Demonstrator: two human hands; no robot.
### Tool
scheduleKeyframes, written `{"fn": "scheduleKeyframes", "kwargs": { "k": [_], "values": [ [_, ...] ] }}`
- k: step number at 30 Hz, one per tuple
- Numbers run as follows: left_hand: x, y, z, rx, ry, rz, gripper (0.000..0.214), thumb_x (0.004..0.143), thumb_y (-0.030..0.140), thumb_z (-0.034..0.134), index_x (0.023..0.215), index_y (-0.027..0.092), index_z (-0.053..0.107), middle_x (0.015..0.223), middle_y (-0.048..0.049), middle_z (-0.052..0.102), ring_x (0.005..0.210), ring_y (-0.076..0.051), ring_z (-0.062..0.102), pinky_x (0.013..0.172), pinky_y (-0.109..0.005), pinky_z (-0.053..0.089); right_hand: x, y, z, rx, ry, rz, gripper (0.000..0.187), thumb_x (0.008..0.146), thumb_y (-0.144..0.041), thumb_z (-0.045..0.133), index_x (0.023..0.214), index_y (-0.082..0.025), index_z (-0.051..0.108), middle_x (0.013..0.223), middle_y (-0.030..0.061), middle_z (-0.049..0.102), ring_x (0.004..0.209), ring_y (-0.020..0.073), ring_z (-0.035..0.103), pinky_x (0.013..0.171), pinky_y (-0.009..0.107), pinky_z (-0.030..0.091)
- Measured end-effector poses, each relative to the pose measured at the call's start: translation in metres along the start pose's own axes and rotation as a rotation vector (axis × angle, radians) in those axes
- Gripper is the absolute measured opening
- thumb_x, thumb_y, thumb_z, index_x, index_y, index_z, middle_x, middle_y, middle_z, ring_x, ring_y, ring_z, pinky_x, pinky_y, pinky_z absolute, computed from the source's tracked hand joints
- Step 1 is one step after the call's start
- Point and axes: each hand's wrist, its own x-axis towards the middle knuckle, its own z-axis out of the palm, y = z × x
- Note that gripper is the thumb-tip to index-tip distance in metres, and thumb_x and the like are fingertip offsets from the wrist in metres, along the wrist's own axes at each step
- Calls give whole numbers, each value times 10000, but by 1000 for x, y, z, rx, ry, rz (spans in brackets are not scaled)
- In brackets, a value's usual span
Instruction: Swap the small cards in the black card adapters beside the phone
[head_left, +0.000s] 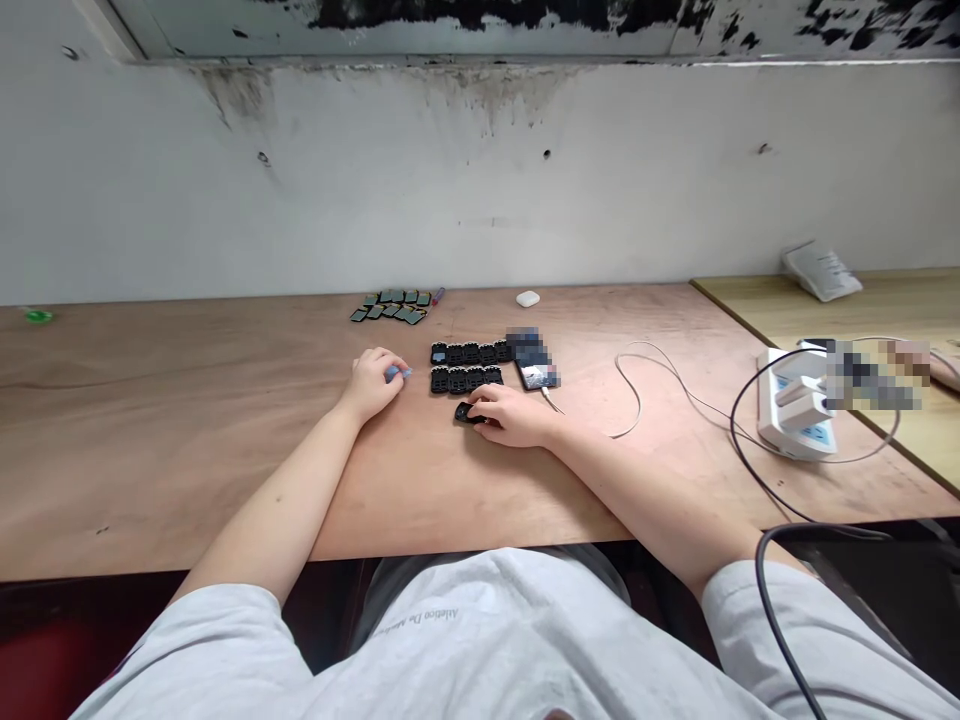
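Note:
My left hand [373,380] rests on the wooden table [225,420], fingers curled round a small blue piece [397,373]. My right hand [510,413] lies to its right, fingers closed over a small black part [465,412] pressed to the tabletop. Just beyond both hands sit two rows of black square parts [466,366]. Farther back lies a cluster of greenish flat chips [394,306] with a red-tipped pen [437,295] beside them.
A phone [534,368] with a white cable [637,385] lies right of the black rows. A white earbud case [528,298] sits near the wall. A white power strip [795,415] with plugs and a black cable is at the right, beside another person's hand [941,365].

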Motion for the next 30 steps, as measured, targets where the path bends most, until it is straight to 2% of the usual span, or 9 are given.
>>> {"fn": "scheduleKeyframes", "kwargs": {
  "k": [4, 7, 10, 14, 17, 21, 25, 28, 30],
  "values": [
    [-1, 9, -2, -120, 107, -9, 172, 910, 269, 562, 973, 215, 712, 1089, -86, 629, 1003, -226, 621, 832, -352, 528, 1, 0, -2, 33, -3, 22, 185, 910, -173, 666, 1079, -190, 740, 1227, 139, 668, 1071, 249, 650, 940, 396, 568],
    [-6, 26, -6, -225, 107, 30, 176, 926, 257, 530, 991, 210, 687, 1023, -77, 646, 862, -191, 613, 743, -327, 528, 1, 0, -3, 43, -3, 33, 138, 907, -179, 673, 1024, -188, 745, 1199, 138, 677, 1061, 255, 651, 936, 406, 569],
    [-12, 51, -9, -339, 0, 109, 165, 904, 226, 509, 939, 209, 669, 910, -60, 661, 777, -180, 600, 713, -332, 523, 1, 2, -2, 56, -1, 33, 125, 899, -169, 678, 1003, -188, 743, 1188, 132, 679, 1054, 252, 650, 939, 402, 566],
    [-18, 80, -8, -449, -215, 231, 157, 822, 196, 510, 852, 205, 664, 896, -74, 675, 819, -204, 624, 787, -371, 547, 0, 5, 2, 76, 5, 25, 131, 885, -153, 680, 996, -190, 738, 1179, 123, 676, 1045, 245, 649, 941, 393, 563],
    [-20, 93, -3, -481, -254, 251, 139, 857, 248, 546, 906, 206, 669, 928, -74, 688, 833, -200, 630, 784, -356, 552, -1, 7, 3, 89, 14, 50, 159, 877, -149, 687, 1023, -195, 731, 1180, 120, 672, 1042, 241, 649, 922, 383, 569],
    [-25, 100, 7, -500, -241, 205, 157, 930, 326, 575, 1011, 217, 654, 936, -45, 705, 789, -167, 626, 746, -312, 547, -2, 8, 3, 102, 21, 89, 202, 856, -149, 704, 1053, -192, 706, 1177, 115, 660, 1015, 233, 652, 881, 362, 575],
    [-27, 100, 13, -504, -250, 232, 164, 951, 333, 590, 1007, 222, 698, 916, -36, 717, 739, -157, 620, 709, -308, 539, -2, 8, 3, 97, 7, 109, 193, 864, -162, 703, 1052, -198, 691, 1144, 103, 660, 1003, 230, 645, 856, 349, 569],
    [-26, 98, 16, -499, -269, 294, 174, 966, 308, 584, 1006, 230, 735, 943, -54, 730, 817, -181, 651, 733, -321, 550, -1, 8, 3, 100, 6, 98, 190, 871, -163, 696, 1057, -198, 686, 1144, 102, 663, 1033, 234, 641, 887, 357, 562],
    [-24, 97, 18, -463, -266, 339, 183, 977, 302, 578, 991, 239, 749, 971, -66, 732, 933, -211, 660, 825, -355, 560, -1, 8, 2, 106, 10, 91, 183, 873, -167, 695, 1054, -193, 680, 1141, 104, 665, 1034, 235, 640, 892, 360, 561]
  ]
}}
